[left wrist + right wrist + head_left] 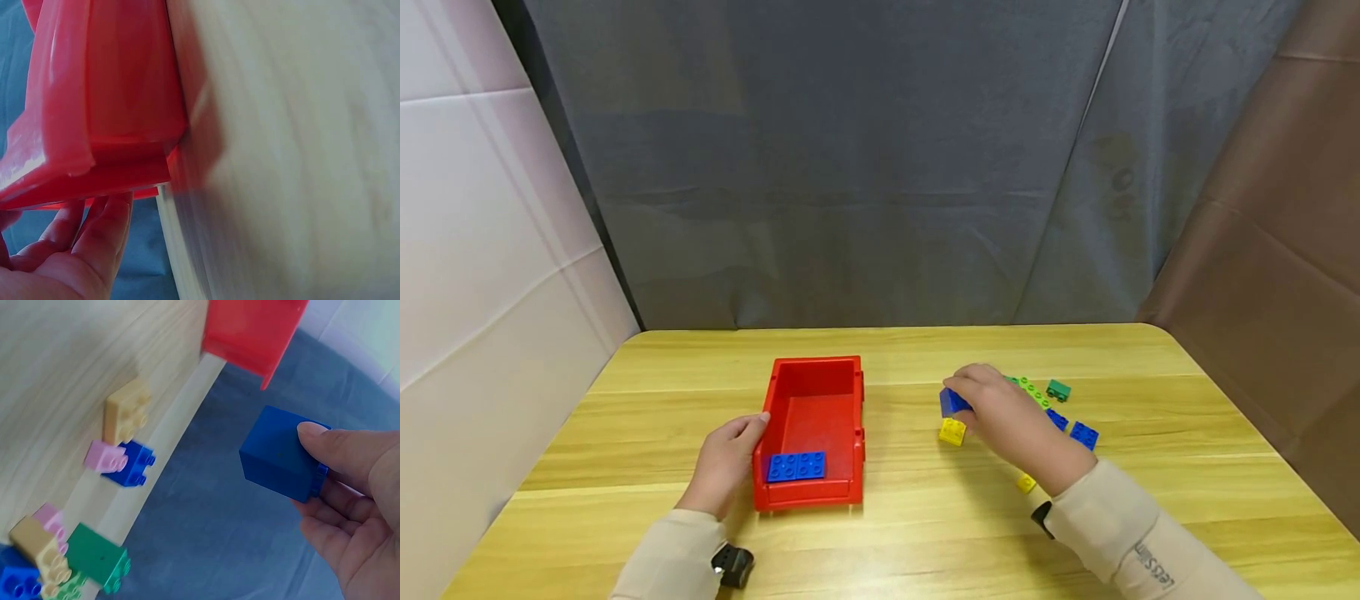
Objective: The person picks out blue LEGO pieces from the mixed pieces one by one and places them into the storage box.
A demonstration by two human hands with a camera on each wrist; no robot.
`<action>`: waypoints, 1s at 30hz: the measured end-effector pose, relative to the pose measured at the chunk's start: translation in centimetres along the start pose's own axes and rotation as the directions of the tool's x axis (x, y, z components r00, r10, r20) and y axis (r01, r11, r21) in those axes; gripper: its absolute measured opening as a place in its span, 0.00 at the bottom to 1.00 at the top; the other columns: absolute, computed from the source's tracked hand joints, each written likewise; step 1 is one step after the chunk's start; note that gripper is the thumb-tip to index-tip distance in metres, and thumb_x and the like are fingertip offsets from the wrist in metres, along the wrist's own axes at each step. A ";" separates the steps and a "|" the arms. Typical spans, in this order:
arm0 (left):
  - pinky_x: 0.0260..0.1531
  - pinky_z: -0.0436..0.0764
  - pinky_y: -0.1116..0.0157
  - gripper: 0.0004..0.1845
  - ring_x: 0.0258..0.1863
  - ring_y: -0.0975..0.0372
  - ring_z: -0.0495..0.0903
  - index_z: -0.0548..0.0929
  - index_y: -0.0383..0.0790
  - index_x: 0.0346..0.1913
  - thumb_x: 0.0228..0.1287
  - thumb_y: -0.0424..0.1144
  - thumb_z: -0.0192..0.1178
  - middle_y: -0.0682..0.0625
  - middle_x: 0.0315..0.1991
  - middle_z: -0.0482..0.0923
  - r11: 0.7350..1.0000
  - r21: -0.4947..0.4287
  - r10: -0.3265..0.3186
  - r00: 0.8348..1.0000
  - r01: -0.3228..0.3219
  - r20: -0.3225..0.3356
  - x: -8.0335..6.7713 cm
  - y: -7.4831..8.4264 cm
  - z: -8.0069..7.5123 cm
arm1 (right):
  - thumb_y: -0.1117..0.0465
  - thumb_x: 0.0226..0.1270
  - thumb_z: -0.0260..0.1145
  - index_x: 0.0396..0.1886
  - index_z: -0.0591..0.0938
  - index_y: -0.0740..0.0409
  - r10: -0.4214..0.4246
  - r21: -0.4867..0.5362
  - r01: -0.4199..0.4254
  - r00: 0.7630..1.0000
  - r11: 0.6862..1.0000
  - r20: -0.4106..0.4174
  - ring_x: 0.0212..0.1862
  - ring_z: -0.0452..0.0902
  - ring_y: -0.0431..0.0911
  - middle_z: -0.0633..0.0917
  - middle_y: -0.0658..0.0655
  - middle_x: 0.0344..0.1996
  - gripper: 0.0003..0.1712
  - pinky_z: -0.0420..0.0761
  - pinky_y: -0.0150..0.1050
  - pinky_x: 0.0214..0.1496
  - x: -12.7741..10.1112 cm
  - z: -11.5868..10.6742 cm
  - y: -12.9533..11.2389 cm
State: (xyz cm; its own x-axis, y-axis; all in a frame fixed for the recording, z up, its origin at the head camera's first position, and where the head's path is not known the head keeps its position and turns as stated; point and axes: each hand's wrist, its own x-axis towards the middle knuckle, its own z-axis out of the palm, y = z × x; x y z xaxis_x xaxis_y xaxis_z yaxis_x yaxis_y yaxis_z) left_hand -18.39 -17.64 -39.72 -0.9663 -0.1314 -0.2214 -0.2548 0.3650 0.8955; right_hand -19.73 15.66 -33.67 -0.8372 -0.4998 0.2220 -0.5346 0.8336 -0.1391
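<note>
A red bin (820,358) stands left of the middle of the table. My left hand (724,461) grips its left wall, thumb at the rim; in the left wrist view, fingers (103,237) reach up under the bin's overhanging edge. Blue studded bricks (796,467) lie inside the bin's near end. My right hand (1011,421) pinches a blue brick (281,453) between thumb and fingers, studs toward the palm. In the head view, that brick is just above a yellow brick (952,432).
Around the right hand lie a lime green brick (1033,392), a dark green brick (1058,390), two blue bricks (1084,434) and another yellow brick (1026,482), some partly hidden by the hand. A grey curtain (865,167) hangs behind the wooden table (910,533).
</note>
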 end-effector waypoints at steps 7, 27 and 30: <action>0.63 0.65 0.42 0.33 0.65 0.39 0.62 0.65 0.28 0.68 0.76 0.54 0.42 0.31 0.67 0.63 1.000 0.006 -0.011 1.000 0.011 0.001 0.0 0.1 0.0 | 0.64 0.60 0.71 0.58 0.79 0.61 -0.026 0.028 0.025 1.000 0.999 0.004 0.57 0.74 0.51 0.79 0.58 0.52 0.25 0.80 0.44 0.55 0.2 -0.1 -1.5; 0.63 0.65 0.42 0.31 0.65 0.39 0.63 0.66 0.28 0.67 0.76 0.51 0.43 0.30 0.66 0.64 1.000 -0.013 -0.004 1.000 0.004 -0.010 -0.1 0.2 0.1 | 0.62 0.60 0.71 0.55 0.81 0.58 -0.181 0.117 0.185 0.983 0.976 -0.044 0.56 0.75 0.48 0.80 0.54 0.52 0.22 0.80 0.41 0.55 0.6 -0.1 -5.1; 0.63 0.65 0.42 0.31 0.65 0.40 0.63 0.66 0.28 0.67 0.76 0.52 0.42 0.30 0.66 0.65 1.000 -0.014 -0.006 1.000 0.006 -0.010 -0.1 0.2 0.0 | 0.62 0.61 0.71 0.56 0.80 0.57 -0.185 0.142 0.187 0.982 0.972 -0.030 0.56 0.75 0.47 0.80 0.53 0.52 0.22 0.80 0.40 0.56 0.8 0.0 -5.6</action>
State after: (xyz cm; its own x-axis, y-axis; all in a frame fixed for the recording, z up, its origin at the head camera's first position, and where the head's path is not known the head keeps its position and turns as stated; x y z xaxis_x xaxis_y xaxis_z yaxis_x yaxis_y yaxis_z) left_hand -18.29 -17.53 -39.56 -0.9642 -0.1426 -0.2235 -0.2604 0.3512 0.8994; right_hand -17.37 10.56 -32.74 -0.7200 -0.6381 0.2728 -0.6928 0.6832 -0.2307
